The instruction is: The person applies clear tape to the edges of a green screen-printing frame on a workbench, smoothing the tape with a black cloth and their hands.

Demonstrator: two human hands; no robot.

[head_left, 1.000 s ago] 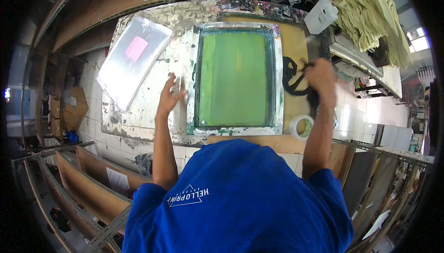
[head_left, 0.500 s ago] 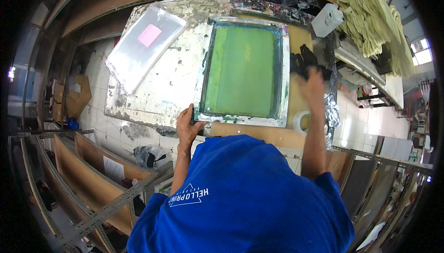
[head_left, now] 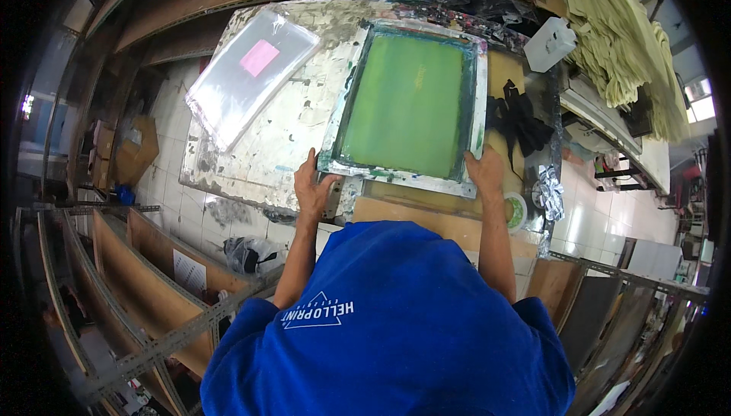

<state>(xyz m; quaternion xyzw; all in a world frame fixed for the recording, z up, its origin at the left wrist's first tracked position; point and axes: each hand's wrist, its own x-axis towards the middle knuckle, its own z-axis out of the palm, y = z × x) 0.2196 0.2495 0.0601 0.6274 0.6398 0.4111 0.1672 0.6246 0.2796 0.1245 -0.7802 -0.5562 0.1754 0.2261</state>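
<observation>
A screen printing frame [head_left: 403, 179] with green mesh sits in front of me, its pale rim stained with ink. My left hand [head_left: 311, 190] is at its near left corner, fingers along the outer side and thumb under the near edge. At the near right corner my right hand [head_left: 487, 174] grips the rim, thumb on the inner side. Right of the frame lies a crumpled black cloth [head_left: 521, 121]. A roll of tape [head_left: 517, 212] rests beside my right forearm.
A clear plastic-wrapped stack [head_left: 282, 92] with a pink paper [head_left: 260, 58] lies on the paint-stained tabletop [head_left: 251, 165] at left. A white jug [head_left: 550, 44] stands at far right near hanging pale-yellow fabric [head_left: 609, 28]. Crumpled foil [head_left: 550, 191] sits by the right edge. Wooden shelves [head_left: 145, 264] are at left.
My right hand has come from the black cloth to the frame's near right corner and taken hold. The frame has shifted away from me and turned slightly.
</observation>
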